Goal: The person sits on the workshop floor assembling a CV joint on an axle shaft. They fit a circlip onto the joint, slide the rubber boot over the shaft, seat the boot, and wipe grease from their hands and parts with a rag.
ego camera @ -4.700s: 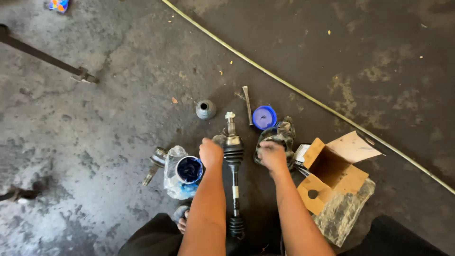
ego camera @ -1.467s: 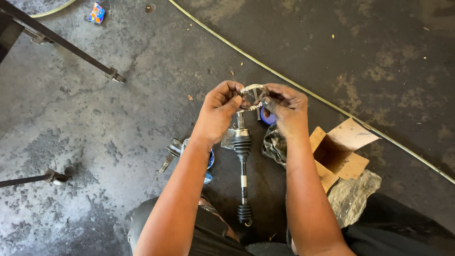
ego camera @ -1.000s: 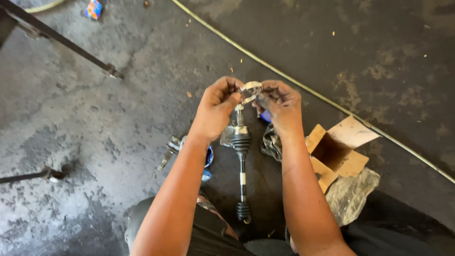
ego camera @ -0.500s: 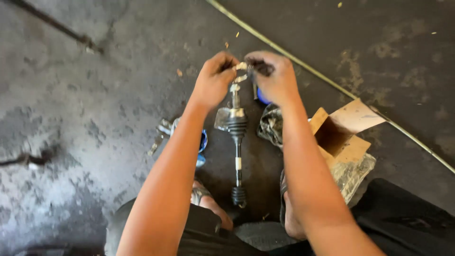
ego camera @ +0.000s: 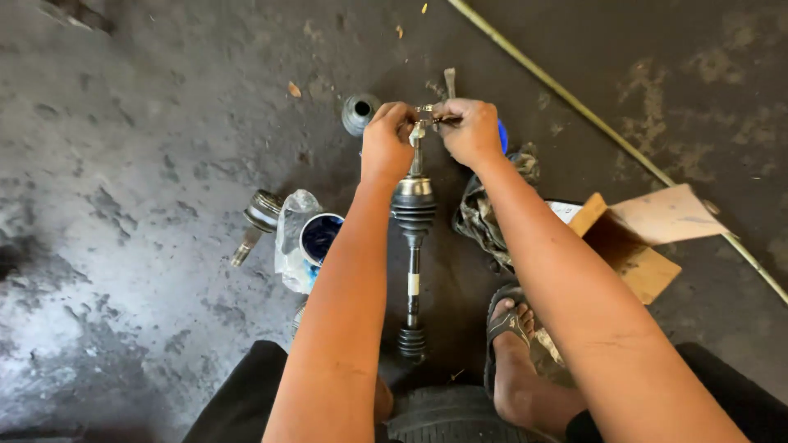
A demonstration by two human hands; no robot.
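A car drive shaft (ego camera: 413,275) stands upright on the dark concrete floor, with a ribbed black rubber boot (ego camera: 413,205) near its top and a smaller one at its foot. At the shaft's top end both hands meet. My left hand (ego camera: 384,143) pinches a small metal clip (ego camera: 423,115) from the left. My right hand (ego camera: 470,131) grips the same clip from the right. The fingers hide most of the clip and the shaft tip.
A loose rubber boot (ego camera: 359,111) and a metal tool (ego camera: 449,82) lie beyond the hands. To the left are a metal joint (ego camera: 261,212) and a blue tub (ego camera: 317,236) in a plastic bag. To the right are a rag (ego camera: 486,215), a cardboard box (ego camera: 640,246) and a thin hose (ego camera: 574,107). My sandalled foot (ego camera: 509,328) rests by the shaft.
Both hands went from the floor up to the shaft's top, holding a metal ring. They stay together there now, pinching the clip closer to the tip.
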